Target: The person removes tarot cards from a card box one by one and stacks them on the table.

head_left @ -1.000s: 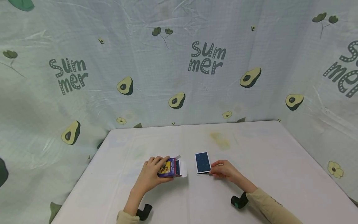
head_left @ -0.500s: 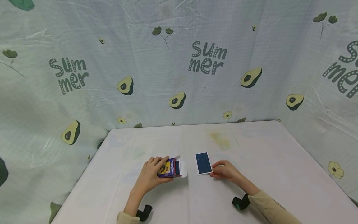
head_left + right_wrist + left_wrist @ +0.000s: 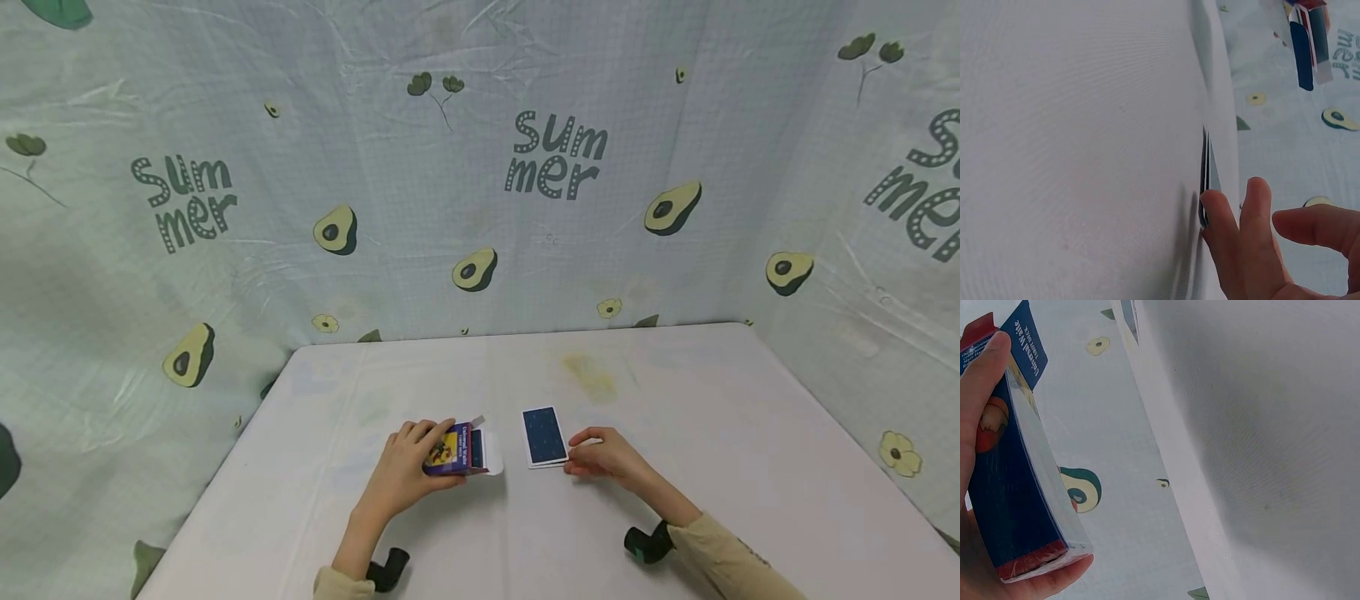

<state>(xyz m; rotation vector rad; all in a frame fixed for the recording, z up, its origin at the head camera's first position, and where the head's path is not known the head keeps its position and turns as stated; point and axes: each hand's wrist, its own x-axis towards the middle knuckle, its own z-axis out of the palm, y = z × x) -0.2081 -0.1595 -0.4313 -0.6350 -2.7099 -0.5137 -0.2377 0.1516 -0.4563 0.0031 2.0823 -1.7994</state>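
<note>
My left hand [image 3: 408, 468] grips a tarot deck box [image 3: 447, 450], thumb on one side and fingers over the other. Its open end faces right with the flaps out, and blue-backed cards [image 3: 477, 450] show inside. "Universal Waite" is printed on a flap in the left wrist view, where the box [image 3: 1013, 494] looks tilted. To the right, a thin stack of blue-backed tarot cards [image 3: 544, 436] lies face down on the table. The fingers of my right hand [image 3: 606, 460] touch the stack's near right corner. In the right wrist view the thumb stands apart from the cards [image 3: 1213, 172].
A white cloth covers the table [image 3: 675, 383], with a yellowish stain [image 3: 590, 377] near the back. Behind and beside it hangs a printed curtain [image 3: 405, 167] with avocados and "summer" lettering. Black devices [image 3: 387, 570] are at both wrists.
The top of the card stack, skewed over a dark gap at its near edge a second ago, now lies more even. My right hand shifted slightly right; my left hand and the box stayed put.
</note>
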